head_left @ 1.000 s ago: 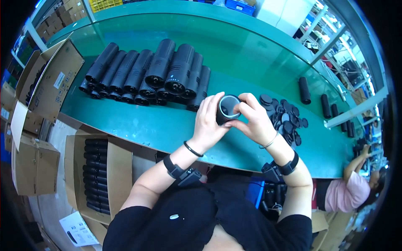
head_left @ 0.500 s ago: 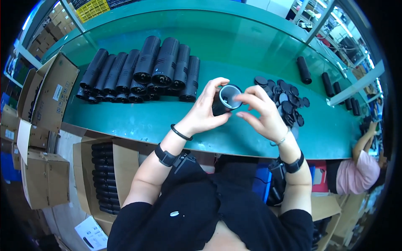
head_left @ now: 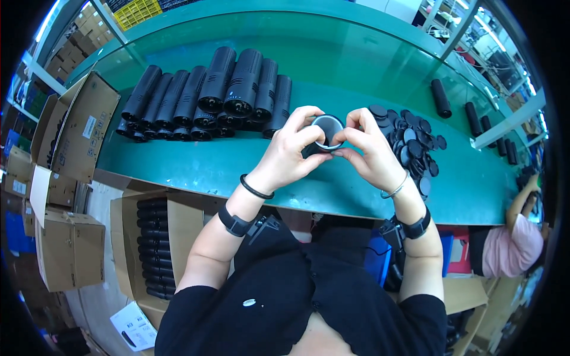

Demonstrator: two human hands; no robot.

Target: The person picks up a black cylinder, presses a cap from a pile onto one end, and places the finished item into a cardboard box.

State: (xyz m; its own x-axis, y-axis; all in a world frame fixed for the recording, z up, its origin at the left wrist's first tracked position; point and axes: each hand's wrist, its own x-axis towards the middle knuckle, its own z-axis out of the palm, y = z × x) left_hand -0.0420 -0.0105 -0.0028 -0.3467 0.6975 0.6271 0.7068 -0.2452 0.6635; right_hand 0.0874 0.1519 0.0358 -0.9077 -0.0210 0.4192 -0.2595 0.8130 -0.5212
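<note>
Between my hands, above the green bench, a black cylinder [head_left: 330, 126] is tilted so that its open, light-grey inside faces me. My left hand [head_left: 294, 145] wraps round its left side, with the index finger bent over the rim. On the opposite side my right hand [head_left: 369, 142] is closed, thumb and fingers pinched at the rim; whether anything small is in that pinch I cannot make out. Several black round caps [head_left: 412, 142] lie heaped beside my right hand. To the left, black cylinders [head_left: 240, 83] are stacked on their sides.
An open carton [head_left: 178, 249] packed with black cylinders stands below the bench's front edge. Another carton [head_left: 89, 130] rises at the bench's left end. More black tubes [head_left: 440, 98] lie far right, near a metal post [head_left: 510, 124]. A co-worker in pink [head_left: 510, 249] is at the right.
My right fingers have moved from over the opening to its right rim and closed there. My left index finger has bent onto the rim. The view has shifted slightly.
</note>
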